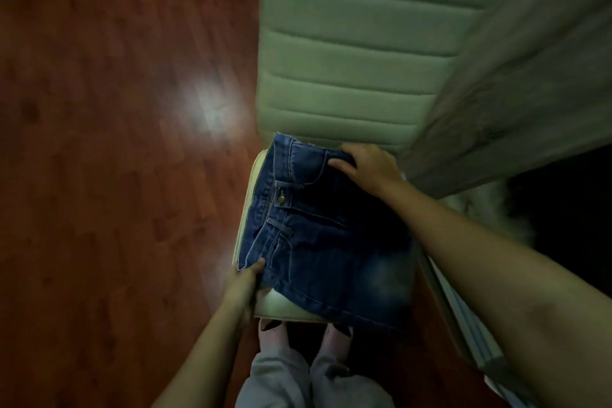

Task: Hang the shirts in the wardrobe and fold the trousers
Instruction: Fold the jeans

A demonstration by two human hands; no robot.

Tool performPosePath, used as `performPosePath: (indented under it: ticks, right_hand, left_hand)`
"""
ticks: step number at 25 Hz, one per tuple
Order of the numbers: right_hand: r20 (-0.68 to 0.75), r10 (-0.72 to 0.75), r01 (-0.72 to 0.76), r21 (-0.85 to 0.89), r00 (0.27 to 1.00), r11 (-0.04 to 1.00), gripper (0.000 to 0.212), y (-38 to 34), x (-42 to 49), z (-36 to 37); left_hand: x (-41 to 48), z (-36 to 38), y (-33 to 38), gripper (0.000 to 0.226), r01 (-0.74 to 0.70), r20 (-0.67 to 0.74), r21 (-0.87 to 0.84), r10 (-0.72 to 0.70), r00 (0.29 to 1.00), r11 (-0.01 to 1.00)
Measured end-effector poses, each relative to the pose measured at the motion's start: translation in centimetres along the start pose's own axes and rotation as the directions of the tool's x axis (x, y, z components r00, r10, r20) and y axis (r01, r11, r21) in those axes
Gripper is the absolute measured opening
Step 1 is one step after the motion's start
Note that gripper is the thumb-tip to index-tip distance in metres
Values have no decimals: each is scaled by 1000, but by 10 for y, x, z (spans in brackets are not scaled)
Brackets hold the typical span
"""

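Dim room, red-brown wood floor (116, 142) left of the jeans (331, 252), with a lamp glare on it. Jeans are the reference here: they lie folded on a pale seat (281, 306), waistband and brass button toward the floor side, hem edge nearest the person. Ribbed green padded panel (347, 53) just beyond the jeans, grey blanket (513, 93) beyond and to the right. Slippers (275, 338) directly below the jeans' near edge.

Left hand (246, 278) is at the jeans' near-left corner: thumb on top of the denim, other fingers tucked under the edge, so it reads as a pinch (underside not visible). Right hand (367, 169) is at the far-right corner by the pocket, fingers curled over the far edge, thumb pressed on the cloth.

Judgement: trouser fold is mostly done, and this looks like squaring up or lifting the bundle.

To do it well:
- grip both diagonal corners through all layers, else the inner legs slide out
- lift level, no tilt toward the hem
- denim is stiff, so flatten the fold with a palm before letting go
- bundle overhangs the seat on the near-right side, so centre it or it tips off
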State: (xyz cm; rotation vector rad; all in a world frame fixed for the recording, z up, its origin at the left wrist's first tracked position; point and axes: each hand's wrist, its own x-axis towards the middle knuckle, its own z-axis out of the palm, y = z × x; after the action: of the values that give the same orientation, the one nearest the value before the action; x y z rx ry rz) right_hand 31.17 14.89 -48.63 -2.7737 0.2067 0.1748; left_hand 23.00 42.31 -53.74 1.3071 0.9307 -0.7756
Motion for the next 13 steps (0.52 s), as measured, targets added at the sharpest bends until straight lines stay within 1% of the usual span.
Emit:
performPosePath:
  ticks: [2,5,7,8,10,11,13]
  right_hand:
    - [-14,75,-75,1,997,997,34,1,-32,-27]
    - [-23,118,-119,-31,993,992,31,2,-88,-67]
    - [-56,171,-173,-39,984,984,32,13,-124,-106]
    - [-104,217,-220,-17,971,975,31,21,-142,-132]
    - [-207,293,-288,55,933,956,26,40,-174,-181]
    - [-264,327,-313,94,908,945,23,51,-191,-209]
    - [-391,390,-356,160,834,921,17,67,-217,-263]
  left_hand:
    - [-26,26,10,19,9,13,-9,-9,1000,1000]
    - [-76,75,18,20,-32,102,91,23,995,995]
    - [-116,111,26,21,-64,193,116,41,980,991]
    - [-136,129,32,21,-81,248,131,47,968,988]
    - [-179,163,53,11,-134,348,150,74,934,980]
    - [-203,182,67,5,-179,404,168,98,910,969]
    - [-250,217,100,4,-287,516,170,163,841,943]
